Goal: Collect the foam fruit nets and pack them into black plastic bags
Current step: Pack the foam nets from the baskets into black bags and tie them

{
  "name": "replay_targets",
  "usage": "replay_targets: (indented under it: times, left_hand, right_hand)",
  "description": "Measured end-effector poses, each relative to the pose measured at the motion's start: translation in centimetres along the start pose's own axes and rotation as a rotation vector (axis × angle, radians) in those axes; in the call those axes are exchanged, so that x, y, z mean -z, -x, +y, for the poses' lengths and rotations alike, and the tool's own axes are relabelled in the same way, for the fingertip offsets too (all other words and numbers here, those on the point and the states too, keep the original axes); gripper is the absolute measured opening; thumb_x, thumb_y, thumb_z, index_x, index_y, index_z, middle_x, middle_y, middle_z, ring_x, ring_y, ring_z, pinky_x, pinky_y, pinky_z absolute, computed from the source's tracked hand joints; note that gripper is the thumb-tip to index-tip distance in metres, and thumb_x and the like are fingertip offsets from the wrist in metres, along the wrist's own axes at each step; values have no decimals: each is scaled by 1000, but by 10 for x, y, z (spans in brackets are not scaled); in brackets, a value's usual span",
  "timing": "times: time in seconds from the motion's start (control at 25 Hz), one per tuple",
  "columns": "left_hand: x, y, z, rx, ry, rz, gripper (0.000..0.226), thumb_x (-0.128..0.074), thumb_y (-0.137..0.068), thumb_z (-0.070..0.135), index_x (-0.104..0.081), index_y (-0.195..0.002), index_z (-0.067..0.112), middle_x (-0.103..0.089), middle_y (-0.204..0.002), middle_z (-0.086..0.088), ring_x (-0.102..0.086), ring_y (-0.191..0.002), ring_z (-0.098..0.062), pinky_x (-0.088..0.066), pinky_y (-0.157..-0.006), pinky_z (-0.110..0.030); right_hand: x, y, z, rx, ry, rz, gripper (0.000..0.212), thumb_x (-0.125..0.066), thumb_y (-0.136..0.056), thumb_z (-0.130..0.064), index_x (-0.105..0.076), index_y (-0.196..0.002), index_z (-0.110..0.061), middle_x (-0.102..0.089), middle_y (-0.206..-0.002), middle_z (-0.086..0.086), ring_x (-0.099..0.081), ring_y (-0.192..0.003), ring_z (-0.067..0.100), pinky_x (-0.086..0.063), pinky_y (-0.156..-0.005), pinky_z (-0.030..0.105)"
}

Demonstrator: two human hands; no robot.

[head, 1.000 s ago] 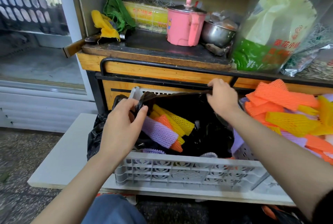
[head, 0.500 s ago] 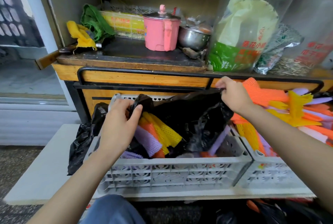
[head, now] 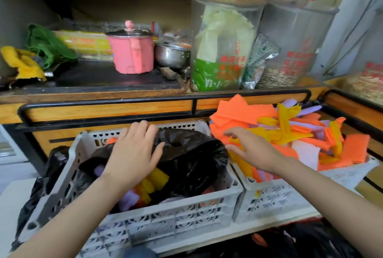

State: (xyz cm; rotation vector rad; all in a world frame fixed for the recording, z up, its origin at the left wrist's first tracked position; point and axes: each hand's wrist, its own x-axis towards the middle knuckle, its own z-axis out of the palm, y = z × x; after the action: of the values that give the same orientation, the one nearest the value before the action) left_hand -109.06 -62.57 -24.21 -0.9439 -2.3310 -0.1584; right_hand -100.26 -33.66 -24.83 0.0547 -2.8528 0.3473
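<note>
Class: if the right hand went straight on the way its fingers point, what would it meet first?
Probably the orange foam nets heaped just ahead of the right hand. The black bag lies close beside them, and depth is unclear.

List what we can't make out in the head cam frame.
- Head view: how many nets are inside the black bag; its folds and the left hand hide them.
- Head view: whether the right hand touches the loose nets; its fingertips are motion-blurred.
- Head view: red print on the clear jar; too blurred to read.
- Head view: dark items at bottom right; cut off by the frame edge.
</note>
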Motion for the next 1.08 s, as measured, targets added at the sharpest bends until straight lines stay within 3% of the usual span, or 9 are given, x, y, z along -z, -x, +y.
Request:
replay_targets:
  times: [0.16,0.28,0.48,0.6,0.72,0.84,0.92,1.08]
  left_hand:
    - [-30,-62,59,-100,214,-85,36,-40,-93,39,-52,-118,16,-53,-114,-2,-51,-109,-23,-39,-89,-35]
    - [-73,-108,98,-139,263,-211,49,-43,-97,38,-35,-140,18,-35,-145,-1,-28,-136,-19,-23,-106,-32]
    - [-126,-167,130,-141,219,-370,65,-44,-97,38,-12,-150,19,-9,-159,-2,-6,-146,-21,-10,-117,-40]
    - [-144,-184,135,-115,210,-437,74,-50,-94,40,-7,-151,19,-6,-159,-2,-3,-146,-22,-7,-118,-45]
    - [-157,-191,136,-55,224,-442,76,-56,-91,41,-14,-149,18,-18,-155,-6,-15,-144,-25,-13,-116,-46]
    - [-161,-196,135,-11,203,-366,55,-54,-93,33,-31,-139,15,-42,-140,-6,-38,-130,-26,-27,-104,-43]
    - [-156,-198,134,3,195,-309,33,-46,-97,28,-43,-127,15,-52,-129,-5,-47,-119,-26,-30,-96,-41]
    - [-133,-191,133,104,404,-167,18,-45,-98,24,-52,-105,10,-53,-108,-5,-53,-99,-27,-37,-83,-38]
  right_hand:
    - [12,11,60,-175,58,131,46,-58,-92,-22,-43,-133,-7,-48,-133,11,-42,-127,25,-27,-98,24]
    - [2,3,86,-203,46,98,54,-57,-93,-26,-35,-140,-9,-41,-142,8,-34,-133,22,-22,-103,22]
    - [-24,-7,106,-202,98,22,61,-55,-92,-38,-31,-144,-16,-38,-146,2,-29,-136,21,-23,-107,29]
    - [-24,-2,116,-216,185,19,56,-53,-91,-43,-37,-140,-21,-45,-141,-1,-34,-131,20,-29,-101,32]
    - [-13,5,119,-236,157,89,45,-57,-90,-41,-50,-129,-20,-56,-131,3,-46,-123,22,-34,-94,33]
    - [3,9,120,-310,75,180,37,-56,-91,-41,-55,-121,-18,-63,-116,7,-56,-110,27,-41,-77,35]
    - [11,11,118,-351,52,203,34,-54,-92,-41,-55,-117,-18,-66,-102,7,-60,-99,30,-36,-64,34]
    - [23,12,113,-428,38,295,34,-53,-93,-39,-51,-115,-12,-66,-93,12,-61,-90,35,-34,-58,34]
